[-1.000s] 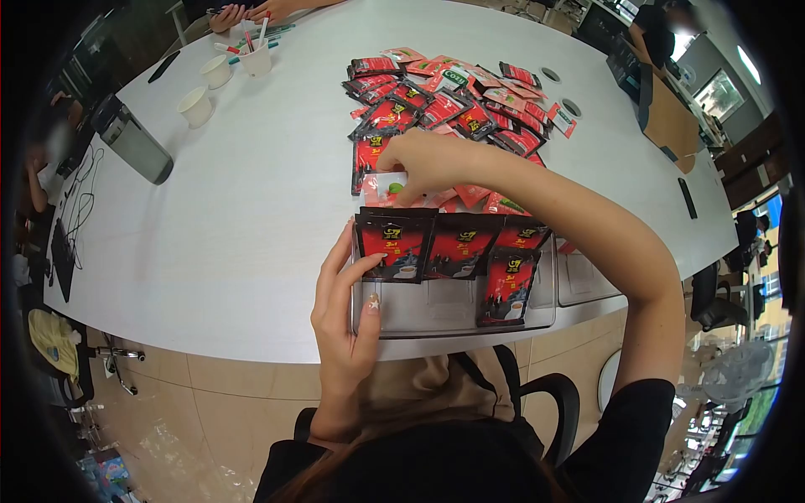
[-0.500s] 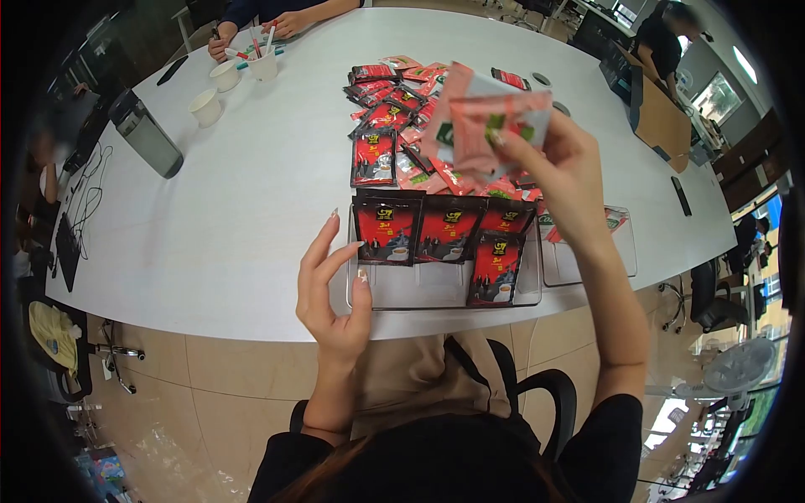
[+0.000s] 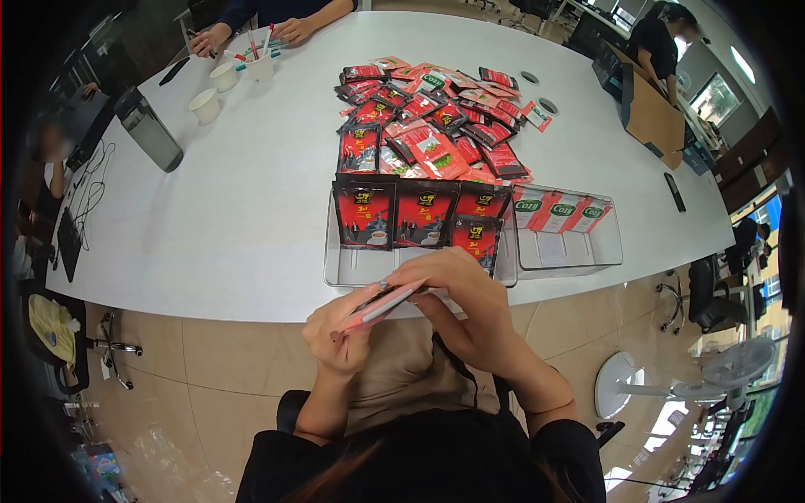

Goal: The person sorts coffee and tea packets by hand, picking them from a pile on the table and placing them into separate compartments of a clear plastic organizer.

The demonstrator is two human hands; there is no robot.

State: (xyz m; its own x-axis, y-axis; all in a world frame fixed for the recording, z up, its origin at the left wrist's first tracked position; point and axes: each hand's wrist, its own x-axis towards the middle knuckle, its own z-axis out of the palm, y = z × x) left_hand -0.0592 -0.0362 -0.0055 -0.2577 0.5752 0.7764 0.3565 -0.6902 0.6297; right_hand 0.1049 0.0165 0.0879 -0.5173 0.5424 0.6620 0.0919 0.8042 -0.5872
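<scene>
Both my left hand (image 3: 342,334) and my right hand (image 3: 464,306) hold sachets (image 3: 381,308) edge-on, low in front of the table's near edge. The sachets show pink and dark edges; their exact number is hidden. Just beyond my hands sits a clear tray (image 3: 352,270) with red and black G7 sachets (image 3: 366,216) standing in it. To its right is another clear tray (image 3: 587,260) holding pink Cozy sachets (image 3: 563,212) along its back. Behind the trays lies a loose pile of red, black and pink sachets (image 3: 436,151).
A grey bottle (image 3: 149,132) and white cups (image 3: 205,107) stand at the left, near cables (image 3: 88,184). Across the table are a person's hands (image 3: 293,29). A cardboard box (image 3: 650,117), another person and a black phone-like object (image 3: 674,192) are at the right.
My right hand has come down from above the pile with the pink sachets. My left hand has moved in to meet it and closed on them. The view has shifted slightly.
</scene>
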